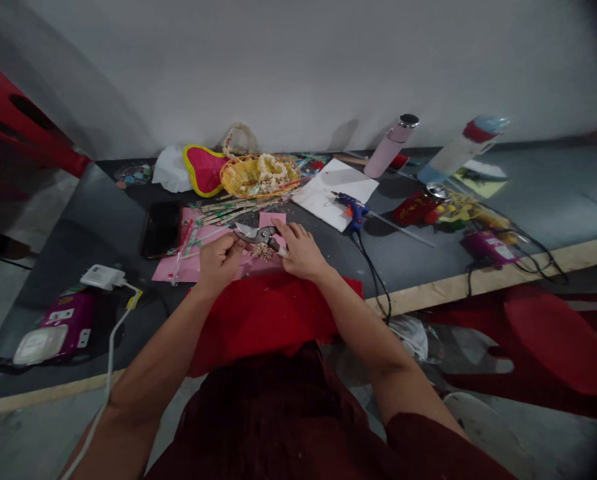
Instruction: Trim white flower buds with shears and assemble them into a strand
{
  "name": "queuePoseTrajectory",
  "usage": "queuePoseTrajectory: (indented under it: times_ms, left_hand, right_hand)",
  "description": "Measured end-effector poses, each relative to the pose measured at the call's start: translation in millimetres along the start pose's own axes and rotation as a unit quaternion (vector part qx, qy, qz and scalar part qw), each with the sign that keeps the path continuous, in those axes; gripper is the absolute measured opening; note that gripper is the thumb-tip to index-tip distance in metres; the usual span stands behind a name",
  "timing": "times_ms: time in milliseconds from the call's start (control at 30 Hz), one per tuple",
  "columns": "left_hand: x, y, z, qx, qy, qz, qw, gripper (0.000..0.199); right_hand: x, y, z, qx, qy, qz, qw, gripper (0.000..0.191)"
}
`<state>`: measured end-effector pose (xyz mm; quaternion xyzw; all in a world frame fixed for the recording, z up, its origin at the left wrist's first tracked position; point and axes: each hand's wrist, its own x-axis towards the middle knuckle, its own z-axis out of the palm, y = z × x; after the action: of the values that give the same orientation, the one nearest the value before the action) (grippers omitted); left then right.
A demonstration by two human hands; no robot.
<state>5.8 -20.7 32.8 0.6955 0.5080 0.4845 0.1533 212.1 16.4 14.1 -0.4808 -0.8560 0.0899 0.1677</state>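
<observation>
My right hand (pixel 301 248) is closed around the handles of a pair of pruning shears (pixel 264 235), whose blades point left. My left hand (pixel 219 260) is closed in a pinch at the blade end; whatever lies between its fingers is too small to make out. Below the shears, a small heap of pale beads or cut bits (pixel 262 252) rests on pink paper (pixel 248 267). Behind my hands lies a bundle of thin sticks (pixel 238 209) with green marks. A yellow basket (pixel 233 179) holding strings of pale beads stands beyond them.
A blue glue gun (pixel 352 209) lies on white sheets (pixel 323 200). Right of it stand a pink flask (pixel 391 147), a red can (pixel 421 205) and a clear bottle (pixel 461 150). At left are a phone (pixel 162 230), a white charger (pixel 102 277) and a purple power strip (pixel 61 327).
</observation>
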Motion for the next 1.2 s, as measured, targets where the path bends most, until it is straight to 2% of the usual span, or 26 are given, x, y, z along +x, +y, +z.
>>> queuePoseTrajectory:
  times_ms: [167,433,700,767,867,967,1067,1200]
  left_hand:
    - [1,-1,-1.2,-0.011,-0.007,-0.005,1.000,0.026]
    - [-1,-6,-2.4,-0.001,0.008,-0.014,1.000,0.029]
    - [-2,-6,-2.8,-0.007,0.000,0.027,1.000,0.027]
    - [-1,-5,-3.7,-0.001,0.008,0.027,1.000,0.028]
    - [0,-5,-4.0,0.019,0.009,0.011,1.000,0.029]
    - [0,-10,-0.9,0.053,0.001,0.001,0.999,0.025]
    - [0,-17,3.9,0.091,-0.014,-0.001,0.996,0.024]
    - [0,-20,7.8,0.108,-0.023,-0.001,0.994,0.028]
  right_hand:
    - [1,-3,1,-0.004,-0.011,0.004,1.000,0.076]
    - [-2,-14,-1,-0.003,-0.015,0.010,1.000,0.056]
    - [-2,-1,-4,0.053,-0.056,-0.057,0.995,0.059]
    - [-2,0,-4,0.051,-0.062,-0.048,0.996,0.057]
    - [-2,3,-5,0.043,-0.036,-0.037,0.998,0.059]
    - [0,13,-5,0.026,-0.009,0.014,1.000,0.056]
    - [1,27,-7,-0.009,-0.023,0.070,0.997,0.056]
    - [-2,39,-13,-0.040,-0.026,0.094,0.994,0.062]
